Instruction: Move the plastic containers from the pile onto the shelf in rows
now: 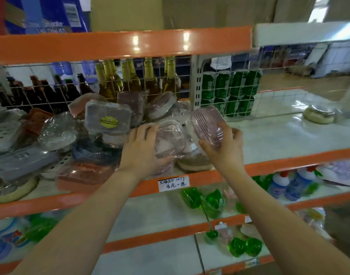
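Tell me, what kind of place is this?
Most likely a small shop or supermarket aisle: orange-edged shelves, a handwritten price tag on the shelf edge, and rows of bottles and green cans behind wire mesh.

The shelf (279, 139) lies open right of the pile (80, 135) — one container (319, 116), seemingly, far right.

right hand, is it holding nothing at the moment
No, the right hand grips a clear pink ribbed container, lifted and tilted beside the pile, while the left hand holds another clear container.
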